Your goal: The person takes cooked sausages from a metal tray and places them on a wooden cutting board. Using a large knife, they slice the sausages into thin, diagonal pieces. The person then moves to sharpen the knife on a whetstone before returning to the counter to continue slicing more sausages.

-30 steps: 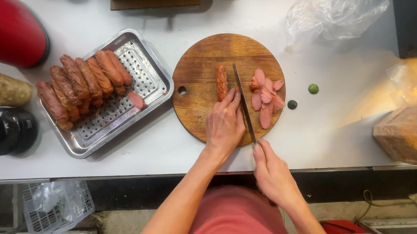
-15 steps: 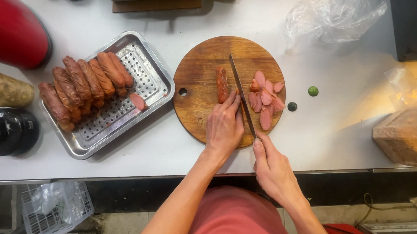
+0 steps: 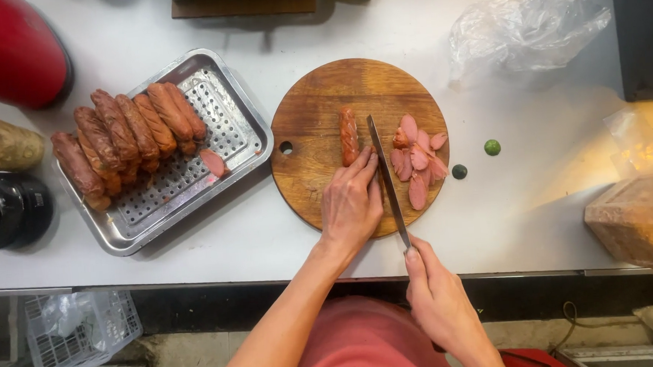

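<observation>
A round wooden cutting board (image 3: 314,109) lies on the white counter. On it rests one whole sausage (image 3: 348,134), and my left hand (image 3: 352,204) presses its near end with the fingertips. My right hand (image 3: 440,305) grips a long knife (image 3: 386,176) by the handle; the blade runs just right of the sausage, beside my left fingers. Several pink sausage slices (image 3: 418,159) are piled on the board's right side.
A perforated metal tray (image 3: 221,133) holding several grilled sausages (image 3: 123,139) sits left of the board. A crumpled plastic bag (image 3: 521,32) lies at back right. Two small green round things (image 3: 493,147) rest by the board. A red vessel (image 3: 9,52) stands far left.
The knife blade has shifted slightly left, closer to the sausage under my left fingers. My hands stay in nearly the same place.
</observation>
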